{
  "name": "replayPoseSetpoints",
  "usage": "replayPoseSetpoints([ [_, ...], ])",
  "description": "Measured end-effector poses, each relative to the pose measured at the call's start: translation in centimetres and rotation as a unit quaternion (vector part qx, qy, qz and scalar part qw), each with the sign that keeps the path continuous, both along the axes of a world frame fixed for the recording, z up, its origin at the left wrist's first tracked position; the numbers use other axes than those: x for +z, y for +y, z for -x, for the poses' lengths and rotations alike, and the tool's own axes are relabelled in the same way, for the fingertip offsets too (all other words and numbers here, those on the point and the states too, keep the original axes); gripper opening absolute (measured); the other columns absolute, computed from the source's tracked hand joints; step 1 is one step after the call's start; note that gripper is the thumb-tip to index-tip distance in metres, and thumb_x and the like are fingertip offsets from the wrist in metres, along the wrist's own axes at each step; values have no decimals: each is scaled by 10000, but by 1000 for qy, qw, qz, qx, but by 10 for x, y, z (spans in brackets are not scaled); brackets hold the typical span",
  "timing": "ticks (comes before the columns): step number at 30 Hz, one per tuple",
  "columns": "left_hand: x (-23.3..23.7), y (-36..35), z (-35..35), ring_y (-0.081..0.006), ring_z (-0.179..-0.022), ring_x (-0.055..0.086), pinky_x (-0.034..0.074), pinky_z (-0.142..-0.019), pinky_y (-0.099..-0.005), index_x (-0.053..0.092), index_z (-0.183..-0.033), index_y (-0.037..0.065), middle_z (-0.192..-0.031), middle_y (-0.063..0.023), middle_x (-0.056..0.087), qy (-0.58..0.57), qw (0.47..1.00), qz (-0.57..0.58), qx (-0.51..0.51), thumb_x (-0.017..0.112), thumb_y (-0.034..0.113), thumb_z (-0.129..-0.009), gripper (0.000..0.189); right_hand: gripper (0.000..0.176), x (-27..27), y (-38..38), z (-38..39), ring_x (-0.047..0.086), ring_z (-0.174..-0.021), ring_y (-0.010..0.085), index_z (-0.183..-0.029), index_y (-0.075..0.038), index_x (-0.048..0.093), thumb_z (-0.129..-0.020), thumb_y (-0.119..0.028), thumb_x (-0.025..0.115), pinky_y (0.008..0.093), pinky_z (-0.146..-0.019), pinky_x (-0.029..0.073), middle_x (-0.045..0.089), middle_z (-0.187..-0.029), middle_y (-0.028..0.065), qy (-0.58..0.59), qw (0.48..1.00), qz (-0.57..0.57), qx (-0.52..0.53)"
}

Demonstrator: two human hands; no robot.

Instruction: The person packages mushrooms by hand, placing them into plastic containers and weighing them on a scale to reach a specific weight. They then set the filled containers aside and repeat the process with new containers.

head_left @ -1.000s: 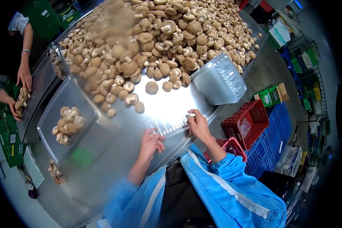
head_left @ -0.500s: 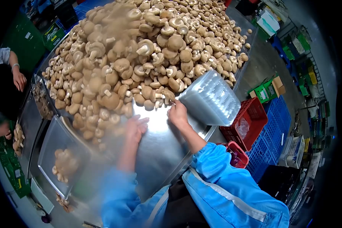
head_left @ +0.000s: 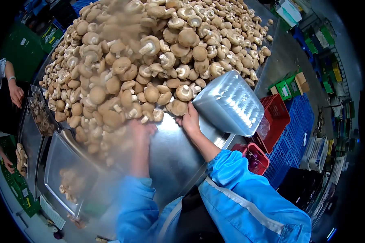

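A large heap of brown-capped mushrooms (head_left: 152,94) covers the steel table (head_left: 172,156) in front of me. My right hand (head_left: 191,122) is at the heap's near edge, thumb and fingers closed about a round-capped mushroom (head_left: 178,107). Just to its right stands a stack of clear plastic trays (head_left: 230,104), tilted against the heap. My left hand (head_left: 143,131) is at the lower edge of the heap, close to a few small mushrooms with pale stems. A hazy smear blurs its fingers.
At the left is a clear plastic tub (head_left: 54,170) with some mushrooms inside. Another person's hand (head_left: 16,95) shows at the far left beside a mushroom-filled tray (head_left: 40,115). Red crates (head_left: 280,117) and a blue pallet (head_left: 302,121) stand right of the table.
My right hand has stayed at the heap's edge; a round mushroom cap now shows at its fingertips. My left hand's fingers have drawn in slightly. The view has shifted a little.
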State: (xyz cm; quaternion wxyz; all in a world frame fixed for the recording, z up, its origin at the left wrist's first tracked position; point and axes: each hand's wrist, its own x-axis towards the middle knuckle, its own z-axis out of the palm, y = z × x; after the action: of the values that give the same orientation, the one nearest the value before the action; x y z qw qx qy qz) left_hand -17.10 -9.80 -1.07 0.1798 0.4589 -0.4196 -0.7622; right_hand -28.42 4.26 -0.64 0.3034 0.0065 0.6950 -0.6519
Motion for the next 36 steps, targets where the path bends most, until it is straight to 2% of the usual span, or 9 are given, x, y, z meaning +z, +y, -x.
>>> replayPoseSetpoints([
  [5,0,23,-31,-245,-542,592,433,-402,-290,439,-1237,-83,-926,-210,617,35,999,-12,-32,418,11,-948,304,372,-1,26,-24,515,-521,78,-1402,-98,428,-1037,-110,356,228,-445,423,636,-832,56,39,999,21,7],
  [10,20,53,-54,-247,-549,604,442,-397,-283,421,-1264,-50,-938,-204,610,42,999,-29,-2,363,-64,-912,357,268,9,53,-44,514,-515,80,-1247,-26,502,-1046,-110,346,242,-444,422,619,-761,55,50,998,7,26],
  [17,47,86,-110,-236,-546,623,458,-367,-261,402,-1297,-31,-935,-199,621,22,999,-30,-7,357,-97,-884,421,415,32,83,-83,511,-543,54,-1423,-68,442,-1022,-40,338,216,-480,434,623,-798,24,53,996,9,77],
  [21,60,98,-151,-227,-546,629,473,-372,-251,388,-1317,-33,-933,-197,622,3,999,-26,-25,366,-94,-888,434,406,40,103,-105,503,-572,67,-1397,-59,474,-997,-24,414,227,-523,430,608,-820,24,101,982,-61,149],
  [25,61,107,-199,-193,-538,628,466,-364,-239,389,-1348,-54,-937,-171,632,-24,999,2,-47,400,-99,-883,467,357,38,126,-120,640,-846,269,-1233,-25,587,-881,13,543,353,-792,498,641,-966,164,236,940,-99,225],
  [29,49,118,-239,-163,-509,614,437,-355,-222,411,-1342,-60,-905,-147,629,-86,994,-4,-66,488,-82,-879,470,297,42,133,-136,646,-860,341,-1153,-16,614,-858,-8,573,377,-785,512,640,-954,189,239,917,-123,295],
  [32,36,124,-261,-151,-498,607,432,-358,-220,408,-1341,-53,-884,-130,623,-110,990,-1,-91,516,-55,-890,464,254,32,129,-143,631,-894,395,-1103,4,617,-855,-21,570,432,-797,506,640,-953,224,291,868,-177,361],
  [35,37,126,-269,-165,-519,594,442,-397,-243,401,-1359,-14,-969,-185,635,-143,984,43,-101,531,11,-911,468,231,29,123,-155,608,-928,435,-1073,21,617,-857,-7,543,473,-822,489,634,-933,254,319,857,-206,349],
  [36,39,127,-272,-156,-514,596,448,-392,-242,398,-1356,-22,-944,-159,627,-145,984,46,-94,535,0,-911,466,229,30,124,-158,622,-893,407,-1080,25,615,-868,-8,537,456,-798,496,636,-930,243,305,865,-204,341],
])
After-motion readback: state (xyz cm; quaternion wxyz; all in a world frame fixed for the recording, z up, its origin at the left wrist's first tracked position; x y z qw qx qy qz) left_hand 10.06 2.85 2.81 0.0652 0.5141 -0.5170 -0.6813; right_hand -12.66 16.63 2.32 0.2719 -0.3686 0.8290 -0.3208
